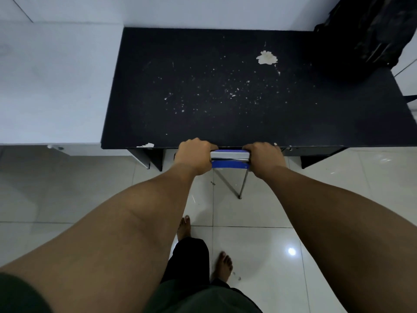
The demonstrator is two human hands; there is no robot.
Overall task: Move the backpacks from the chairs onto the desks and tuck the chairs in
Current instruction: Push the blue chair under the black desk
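A black desk (pixel 225 91) with chipped, speckled paint fills the upper middle. A black backpack (pixel 374 37) stands on its far right corner against the wall. The blue chair (pixel 230 159) with a chrome frame is under the desk's front edge; only the top of its backrest and its rear legs show. My left hand (pixel 194 154) grips the left end of the backrest and my right hand (pixel 264 158) grips the right end. Both arms are stretched forward.
A white desk (pixel 52 82) adjoins the black one on the left. The floor is glossy white tile (pixel 316 199). My bare feet (pixel 223 265) stand just behind the chair. White walls close the back.
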